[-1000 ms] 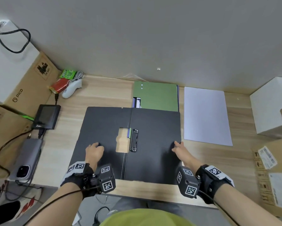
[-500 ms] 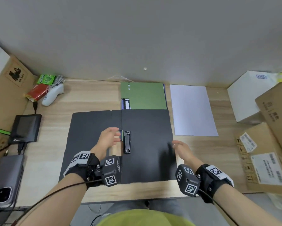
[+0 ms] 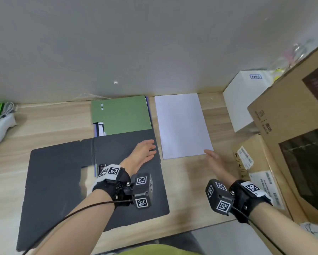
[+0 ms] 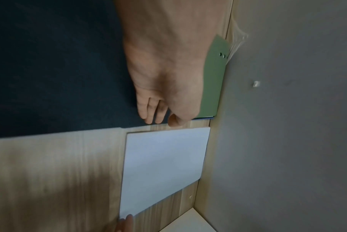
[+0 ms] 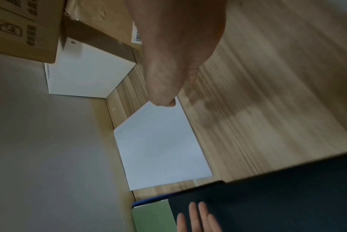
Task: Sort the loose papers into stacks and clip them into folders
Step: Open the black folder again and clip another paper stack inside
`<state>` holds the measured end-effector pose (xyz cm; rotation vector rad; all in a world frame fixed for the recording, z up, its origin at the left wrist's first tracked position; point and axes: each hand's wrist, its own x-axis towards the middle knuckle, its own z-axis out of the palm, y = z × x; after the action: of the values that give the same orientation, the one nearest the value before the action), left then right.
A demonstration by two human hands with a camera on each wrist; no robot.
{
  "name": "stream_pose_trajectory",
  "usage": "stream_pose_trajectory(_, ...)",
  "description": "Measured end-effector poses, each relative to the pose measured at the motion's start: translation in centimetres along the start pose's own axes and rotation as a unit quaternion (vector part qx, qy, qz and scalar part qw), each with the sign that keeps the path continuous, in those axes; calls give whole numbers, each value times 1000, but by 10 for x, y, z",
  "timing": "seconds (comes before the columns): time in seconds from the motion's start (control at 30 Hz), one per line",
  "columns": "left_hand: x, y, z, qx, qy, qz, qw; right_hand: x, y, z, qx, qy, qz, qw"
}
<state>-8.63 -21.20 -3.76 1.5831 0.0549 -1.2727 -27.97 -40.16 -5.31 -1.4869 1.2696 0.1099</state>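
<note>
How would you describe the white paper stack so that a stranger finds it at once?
Start at the open black folder in the desk's middle. Just right of it, by the wall, lies the paper stack, flat. It alone is plain white; the green folder beside it is coloured.

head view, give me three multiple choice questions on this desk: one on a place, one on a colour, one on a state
1. Where does the white paper lie?
A. right of the black folder
B. inside the black folder
C. on the white box

2. What colour is the folder by the wall, behind the black one?
A. red
B. green
C. yellow

3. How is the black folder?
A. shut
B. standing upright
C. open flat on the desk

Answers:
1 A, the sheets sit on bare desk past the folder's right edge.
2 B, its cover is plain green.
3 C, both covers are spread flat, with the left hand over the right one and the right hand at the paper's near corner.
</note>
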Motion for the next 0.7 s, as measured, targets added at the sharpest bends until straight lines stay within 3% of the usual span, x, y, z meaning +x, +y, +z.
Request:
stream_pose_trajectory(0.17, 18, 11, 33, 9, 3, -8, 1000, 29, -11, -15, -13, -28, -6, 1000)
stream_pose_trajectory(0.3, 31, 8, 46, 31, 41, -9, 999, 39, -10, -18, -37, -72, 19, 997)
stream_pose_trajectory(0.53, 48, 10, 63, 64, 133, -39, 988, 39, -8, -21, -44, -63, 7, 997)
stream_pose_trajectory(0.7, 59, 13, 66, 53, 125, -68, 988, 38, -4, -26, -49, -86, -5, 995)
